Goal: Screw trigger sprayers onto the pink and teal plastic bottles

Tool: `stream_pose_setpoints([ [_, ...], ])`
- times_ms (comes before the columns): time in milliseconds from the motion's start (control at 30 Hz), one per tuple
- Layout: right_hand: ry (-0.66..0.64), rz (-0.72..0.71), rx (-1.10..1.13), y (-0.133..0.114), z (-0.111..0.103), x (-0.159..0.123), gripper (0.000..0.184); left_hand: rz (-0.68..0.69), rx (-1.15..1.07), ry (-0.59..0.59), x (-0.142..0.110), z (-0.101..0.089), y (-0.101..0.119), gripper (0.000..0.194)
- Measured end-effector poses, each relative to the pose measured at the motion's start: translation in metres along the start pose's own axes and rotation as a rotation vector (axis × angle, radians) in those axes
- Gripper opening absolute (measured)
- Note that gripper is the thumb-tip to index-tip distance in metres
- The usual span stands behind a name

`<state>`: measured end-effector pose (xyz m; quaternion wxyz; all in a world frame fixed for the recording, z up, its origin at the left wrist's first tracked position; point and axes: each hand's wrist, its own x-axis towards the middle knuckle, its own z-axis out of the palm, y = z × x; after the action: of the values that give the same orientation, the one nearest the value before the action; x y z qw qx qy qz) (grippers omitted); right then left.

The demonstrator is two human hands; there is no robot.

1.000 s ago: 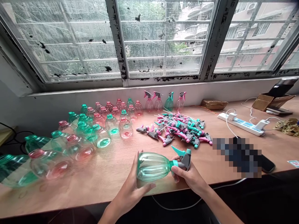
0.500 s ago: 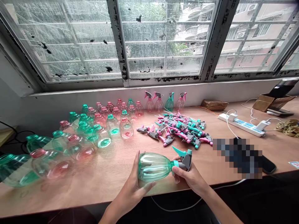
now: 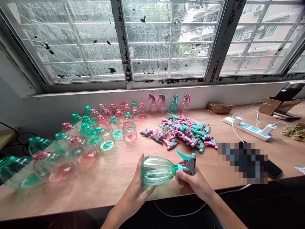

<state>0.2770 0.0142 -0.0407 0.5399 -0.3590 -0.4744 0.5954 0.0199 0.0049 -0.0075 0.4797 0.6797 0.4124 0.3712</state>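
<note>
A clear green spray bottle lies on its side in the air above the table's front edge, its neck pointing right. My left hand is wrapped round the bottle's base end. At the neck, my right hand grips the teal collar with thumb and fingers. A grey and teal trigger sprayer head sits on the neck, its teal lever pointing up and left. Behind the bottle lies a heap of loose pink, teal and grey sprayer heads, some with thin tubes.
Several open green and pink bottles stand on the left of the wooden table. A few bottles with sprayer heads stand by the wall. To the right are a power strip, a phone beside a blurred patch, and a cardboard box.
The view has shifted very slightly. Both hands keep the same grip on the green spray bottle, and nothing else has visibly moved.
</note>
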Motion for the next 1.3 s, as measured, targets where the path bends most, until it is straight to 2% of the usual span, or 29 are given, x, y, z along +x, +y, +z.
stream_pose_setpoints([
  [133,-0.018,0.000,-0.003,-0.0034,0.0015,0.0001,0.038,-0.002,-0.007,-0.004,0.0008,-0.0004,0.0037,0.106],
  [567,-0.008,-0.001,-0.016,-0.0037,0.0023,0.0005,0.041,0.036,0.013,-0.019,-0.0009,-0.0006,-0.0007,0.091],
  [767,-0.019,-0.006,-0.019,-0.0044,0.0025,0.0007,0.041,0.006,0.018,-0.016,-0.0005,-0.0020,0.0028,0.105],
  [1167,-0.013,0.000,-0.019,-0.0072,0.0038,-0.0002,0.040,0.066,-0.011,0.004,0.0011,-0.0011,-0.0032,0.087],
  [1300,-0.004,-0.005,-0.011,-0.0066,0.0035,0.0006,0.040,0.021,-0.036,-0.002,-0.0009,-0.0013,-0.0023,0.098],
])
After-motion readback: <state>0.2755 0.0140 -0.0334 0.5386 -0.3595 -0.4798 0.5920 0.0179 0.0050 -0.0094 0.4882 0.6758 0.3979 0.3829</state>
